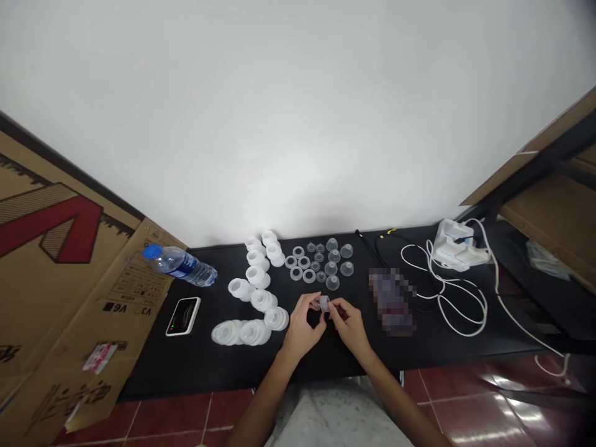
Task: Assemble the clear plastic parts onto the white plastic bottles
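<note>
Small clear ribbed ring [324, 303], pinched between fingertips of left hand [302, 328] and right hand [350, 324] above black table [195, 363], near round translucent caps [320, 262] and white funnel-shaped cups [257, 292].

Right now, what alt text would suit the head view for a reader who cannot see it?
The left hand and right hand pinch a small clear ring together over a black table. Behind them lie rows of white funnel parts and clear caps, with a water bottle at left.
</note>
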Demonstrator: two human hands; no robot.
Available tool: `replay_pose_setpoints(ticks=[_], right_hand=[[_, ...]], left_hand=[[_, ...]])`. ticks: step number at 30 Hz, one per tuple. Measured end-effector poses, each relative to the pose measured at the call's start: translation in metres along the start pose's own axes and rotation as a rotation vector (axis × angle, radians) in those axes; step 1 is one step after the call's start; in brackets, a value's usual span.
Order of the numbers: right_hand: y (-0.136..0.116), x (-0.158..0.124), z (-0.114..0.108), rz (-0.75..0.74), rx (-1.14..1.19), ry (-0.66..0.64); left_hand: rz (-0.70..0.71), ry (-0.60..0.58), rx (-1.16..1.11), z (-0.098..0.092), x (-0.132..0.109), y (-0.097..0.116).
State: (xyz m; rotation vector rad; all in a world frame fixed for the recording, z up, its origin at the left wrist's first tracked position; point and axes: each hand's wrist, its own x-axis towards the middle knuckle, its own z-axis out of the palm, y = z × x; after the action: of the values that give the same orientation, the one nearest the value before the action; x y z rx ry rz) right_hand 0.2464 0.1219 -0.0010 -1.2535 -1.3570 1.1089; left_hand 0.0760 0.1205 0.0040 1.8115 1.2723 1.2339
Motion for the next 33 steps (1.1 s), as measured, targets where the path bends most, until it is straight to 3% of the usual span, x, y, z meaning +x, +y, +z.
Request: replay_pose_setpoints(ticks=[4,12,21,33], right_hand=[[0.005,0.000,0.002,0.009,0.000,0.053],[0.008,-0.001,0.003,0.083,0.090,0.072],[0.006,0.000,0.002,0.042,0.037,0.085],[0.009,-0.002,0.001,0.071,0.048,0.079]], left_hand=[[-0.004,-0.055,0.002,-0.001,-0.001,-0.002],[0.002,0.006,0.033,0.002,-0.001,-0.010],[0.020,-0.017,-0.035,0.002,-0.002,-0.013],[-0.100,0.059,-0.083,0.006,-0.003,-0.014]])
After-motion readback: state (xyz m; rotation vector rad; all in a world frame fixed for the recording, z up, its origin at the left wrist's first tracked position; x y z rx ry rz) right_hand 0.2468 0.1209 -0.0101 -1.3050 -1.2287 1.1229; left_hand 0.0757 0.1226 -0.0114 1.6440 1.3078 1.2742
